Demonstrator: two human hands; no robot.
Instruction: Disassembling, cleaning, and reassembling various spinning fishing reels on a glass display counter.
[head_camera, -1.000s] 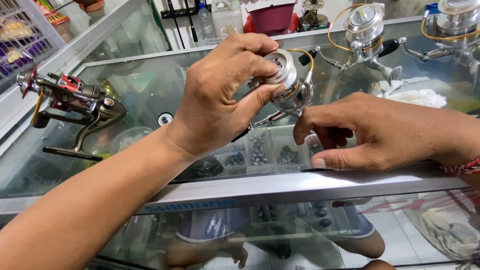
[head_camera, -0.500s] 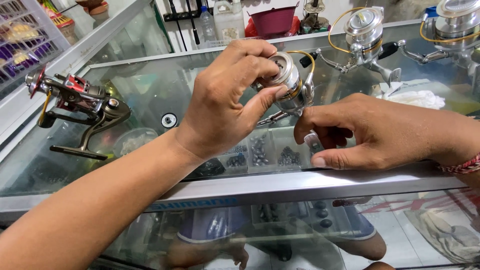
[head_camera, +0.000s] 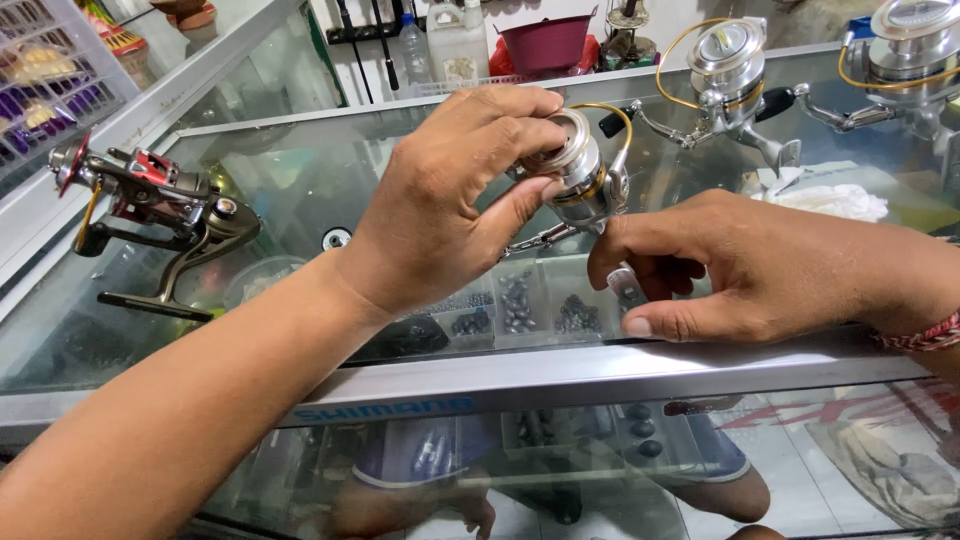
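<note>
Silver reel (head_camera: 585, 175) sits over the glass counter (head_camera: 300, 200), held above its near edge. My left hand (head_camera: 450, 210) has thumb and fingers clamped on the spool top. My right hand (head_camera: 740, 270) is just right of the reel and below it, fingers curled tight around what looks like the handle; the grip is partly hidden. Risk: a loose left pinch drops the reel onto the glass, or the yellow line (head_camera: 610, 110) snags my fingers.

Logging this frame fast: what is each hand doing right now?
Left hand: closed, fingers gripping the spool of the silver spinning reel.
Right hand: curled, holding the reel's lower part, mostly hidden.
</note>
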